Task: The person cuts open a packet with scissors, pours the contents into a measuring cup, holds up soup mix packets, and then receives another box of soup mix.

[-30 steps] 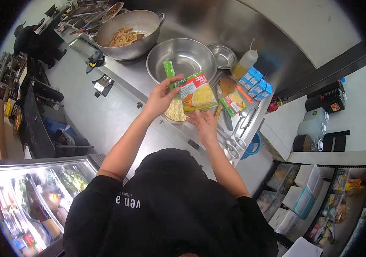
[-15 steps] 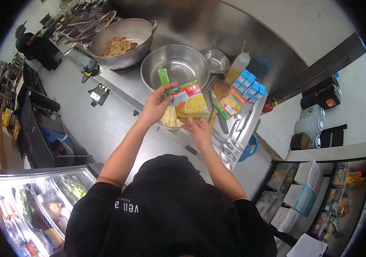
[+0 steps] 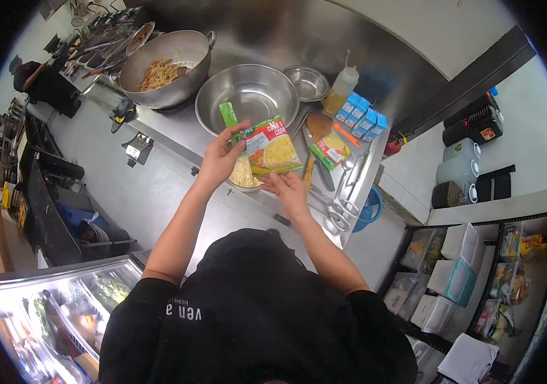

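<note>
Between my two hands is a crab and corn soup packet [image 3: 276,150], its printed front facing up. My left hand [image 3: 221,157] pinches the packet's left edge, where a green strip of packaging [image 3: 228,114] sticks up. My right hand [image 3: 288,192] grips the lower edge. Just beyond the packet stands a wide steel bowl [image 3: 248,89] with nothing in its visible part. Partly hidden under the packet and my hands is a bowl of pale yellow food [image 3: 243,174]. To the right, a second soup packet [image 3: 331,151] lies on the steel counter [image 3: 222,203].
A large wok [image 3: 166,72] of noodles stands at the back left. Toward the right are a squeeze bottle [image 3: 341,89], several blue cartons [image 3: 364,118], a knife [image 3: 326,176] and metal utensils [image 3: 339,214]. A lit chiller [image 3: 62,313] is at lower left. Another person [image 3: 40,83] stands far left.
The view has shifted, so the counter items appear slightly further left. Both hands keep hold of the soup packet, which stays in nearly the same place above the counter.
</note>
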Available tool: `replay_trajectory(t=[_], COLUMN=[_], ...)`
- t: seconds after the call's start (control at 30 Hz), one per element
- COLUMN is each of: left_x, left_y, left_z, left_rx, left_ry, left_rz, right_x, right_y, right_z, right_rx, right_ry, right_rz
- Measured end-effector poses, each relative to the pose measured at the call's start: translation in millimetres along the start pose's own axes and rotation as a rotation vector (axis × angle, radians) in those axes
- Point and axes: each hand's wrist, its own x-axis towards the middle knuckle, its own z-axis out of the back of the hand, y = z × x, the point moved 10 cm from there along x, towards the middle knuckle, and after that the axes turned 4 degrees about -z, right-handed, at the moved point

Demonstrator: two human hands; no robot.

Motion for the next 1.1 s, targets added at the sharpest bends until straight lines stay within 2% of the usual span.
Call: replay_trajectory(t=[0.57,1.1], left_x=[-2.2,3.3], left_y=[8.2,9.9], left_z=[1.1,-1.7], left_rx=[0.086,0.028], left_ry=[-0.023,-0.019], left_rz=[0.026,0.03], right_x=[-2.6,-0.9], right_y=[-8.1,-4.6], right_z=[4.7,2.2], right_rx=[0.021,0.035], right_ry=[0.009,0.021], right_rz=[-0.047,-0.048])
